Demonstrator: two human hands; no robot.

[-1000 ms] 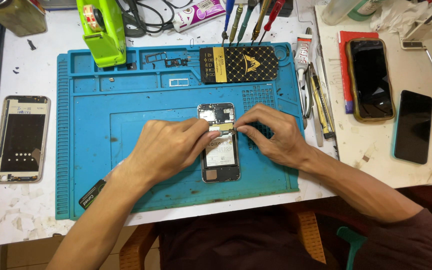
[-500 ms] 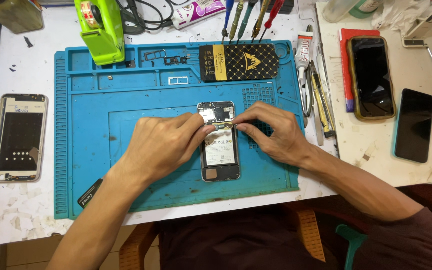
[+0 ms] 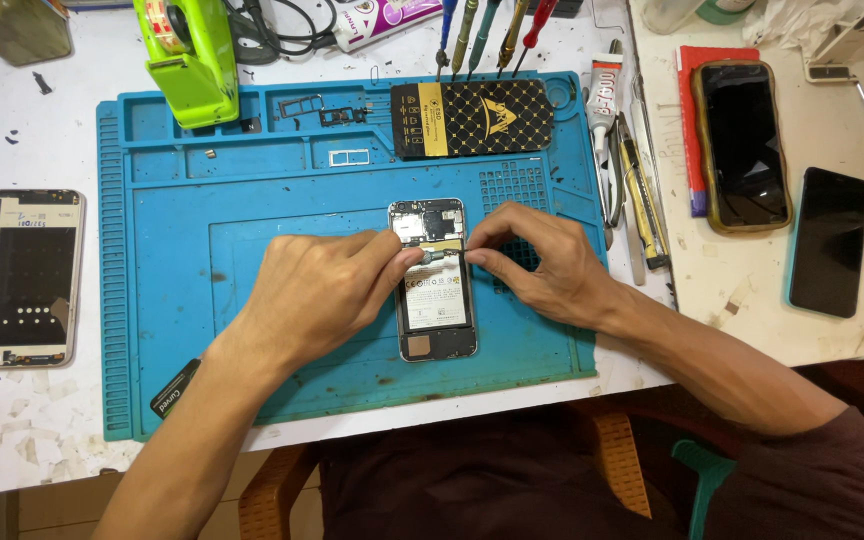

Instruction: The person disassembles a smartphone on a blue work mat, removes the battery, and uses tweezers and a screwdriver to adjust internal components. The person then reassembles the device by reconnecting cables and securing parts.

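Both our hands meet over the opened phone [image 3: 434,290] lying mid-way on the blue repair mat [image 3: 252,200]: our left hand [image 3: 317,295] and right hand [image 3: 542,265] pinch narrowly at a small part [image 3: 439,256] across its board. Screwdrivers [image 3: 482,35], a green tape dispenser [image 3: 192,60] and a black-and-gold card [image 3: 472,118] line the mat's far edge; two dark phones [image 3: 742,145] lie well right.

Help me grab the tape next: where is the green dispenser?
In the head view the green dispenser stands at top left, on the blue mat's far-left corner, beyond the left hand.
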